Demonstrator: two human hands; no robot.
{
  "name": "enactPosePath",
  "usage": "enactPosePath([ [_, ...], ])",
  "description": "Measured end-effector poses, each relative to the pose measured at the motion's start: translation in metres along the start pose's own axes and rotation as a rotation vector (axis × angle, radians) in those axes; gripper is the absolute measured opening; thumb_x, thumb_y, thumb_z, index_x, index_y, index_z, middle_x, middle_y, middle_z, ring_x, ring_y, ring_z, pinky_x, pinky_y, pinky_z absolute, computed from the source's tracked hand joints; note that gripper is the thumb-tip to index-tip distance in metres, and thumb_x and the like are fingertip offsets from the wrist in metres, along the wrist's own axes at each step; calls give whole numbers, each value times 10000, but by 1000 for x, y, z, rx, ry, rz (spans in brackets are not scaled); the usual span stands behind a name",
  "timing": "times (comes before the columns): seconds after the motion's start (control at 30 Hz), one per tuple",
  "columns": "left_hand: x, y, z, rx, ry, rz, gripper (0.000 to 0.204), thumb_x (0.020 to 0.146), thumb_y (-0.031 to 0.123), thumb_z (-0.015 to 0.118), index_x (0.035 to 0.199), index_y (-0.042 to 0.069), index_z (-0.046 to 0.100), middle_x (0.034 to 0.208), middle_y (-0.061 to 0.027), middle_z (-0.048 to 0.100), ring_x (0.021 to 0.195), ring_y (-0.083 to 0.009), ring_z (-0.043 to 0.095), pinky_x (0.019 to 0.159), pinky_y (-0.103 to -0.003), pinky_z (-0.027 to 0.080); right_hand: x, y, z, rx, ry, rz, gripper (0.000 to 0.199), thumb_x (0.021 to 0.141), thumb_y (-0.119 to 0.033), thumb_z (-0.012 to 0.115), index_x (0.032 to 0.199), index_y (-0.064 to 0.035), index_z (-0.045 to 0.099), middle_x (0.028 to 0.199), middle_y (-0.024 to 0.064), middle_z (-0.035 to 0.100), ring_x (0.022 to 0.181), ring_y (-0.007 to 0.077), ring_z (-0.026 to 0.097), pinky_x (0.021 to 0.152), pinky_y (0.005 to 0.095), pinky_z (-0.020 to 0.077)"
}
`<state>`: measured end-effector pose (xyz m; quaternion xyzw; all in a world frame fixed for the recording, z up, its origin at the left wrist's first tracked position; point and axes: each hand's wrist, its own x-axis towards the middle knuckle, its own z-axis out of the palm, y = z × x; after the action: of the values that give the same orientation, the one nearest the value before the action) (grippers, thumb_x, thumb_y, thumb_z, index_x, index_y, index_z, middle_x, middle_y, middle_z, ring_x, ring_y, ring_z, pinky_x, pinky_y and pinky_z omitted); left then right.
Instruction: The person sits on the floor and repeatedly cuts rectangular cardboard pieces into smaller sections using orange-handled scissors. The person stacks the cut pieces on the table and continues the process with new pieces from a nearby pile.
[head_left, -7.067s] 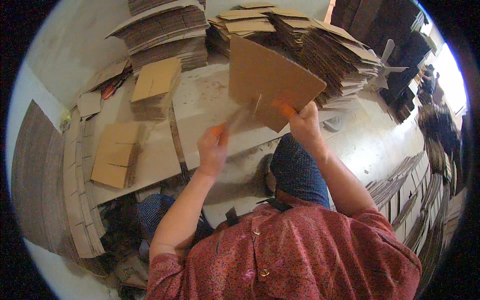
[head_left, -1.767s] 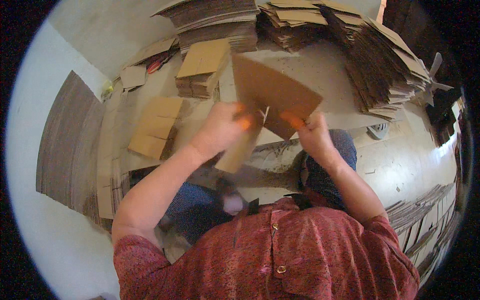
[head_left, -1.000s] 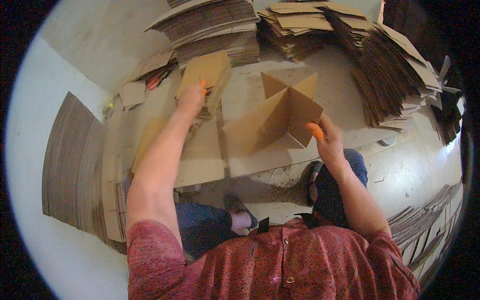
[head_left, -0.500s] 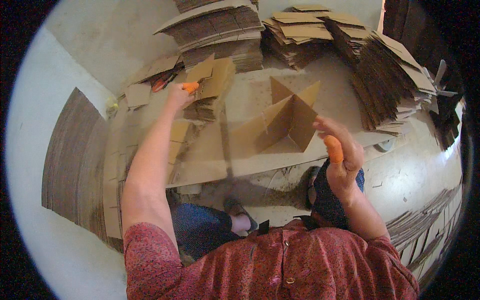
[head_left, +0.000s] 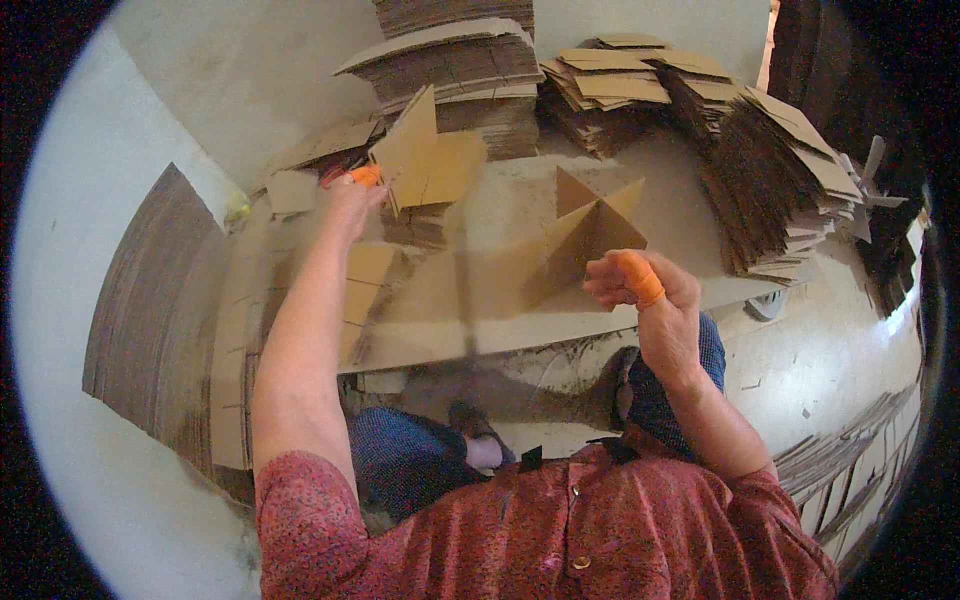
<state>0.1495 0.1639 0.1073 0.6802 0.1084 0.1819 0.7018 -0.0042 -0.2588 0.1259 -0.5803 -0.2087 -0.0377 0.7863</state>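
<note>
Pinching slotted cardboard piece (head_left: pixel 425 160) off small stack, left hand (head_left: pixel 352 195) lifts it. Right hand (head_left: pixel 650 300) loose, empty, beside crossed divider (head_left: pixel 585 235) on table (head_left: pixel 500 320). Looks like pick-next-piece step; next probably needs slot lined up.

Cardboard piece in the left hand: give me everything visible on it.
The cardboard piece is plain brown, flat-sided and creased, with one panel pointing up to a peak and another slanting right. It looks like thin board. The left hand, an orange cover on a fingertip, grips it at its lower left edge and holds it lifted above a small stack of similar pieces on the bench. Whether its lower edge touches that stack cannot be told. The right hand is clear of it.
</note>
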Motion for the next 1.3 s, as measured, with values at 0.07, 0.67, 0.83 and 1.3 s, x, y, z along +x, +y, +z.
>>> enactPosePath([
  [0.07, -6, 7, 10, -94, 43, 83, 181, 853, 56, 489, 944, 5, 637, 838, -102, 639, 773, -212, 607, 698, -319, 503, -1, 1, 0, 7, 10, 9, 211, 907, -147, 501, 994, 12, 610, 930, 100, 650, 801, 167, 631, 676, 267, 511],
  [0.67, -155, 24, 87, 851, -1, 1155, 220, 766, 88, 619, 972, 14, 636, 970, -134, 629, 757, -246, 615, 654, -325, 500, 13, -17, 3, 211, 39, 287, 359, 909, -270, 484, 1097, 34, 517, 968, 151, 617, 785, 211, 629, 660, 302, 519],
  [0.83, -228, 12, 126, 642, -461, 1330, 483, 711, 90, 675, 1166, 7, 540, 1082, -129, 586, 962, -299, 581, 785, -344, 492, 27, -29, -4, 274, 253, 218, 186, 891, -180, 503, 913, -11, 576, 851, 81, 605, 696, 177, 602, 624, 294, 514],
  [1.3, -261, -52, 152, 377, -58, 358, 212, 821, 96, 612, 987, -35, 619, 886, -77, 642, 806, -133, 568, 730, -265, 459, -9, -21, -26, -793, 399, -456, 26, 806, 0, 570, 797, -12, 548, 667, 79, 526, 579, 126, 472, 534, 261, 409],
])
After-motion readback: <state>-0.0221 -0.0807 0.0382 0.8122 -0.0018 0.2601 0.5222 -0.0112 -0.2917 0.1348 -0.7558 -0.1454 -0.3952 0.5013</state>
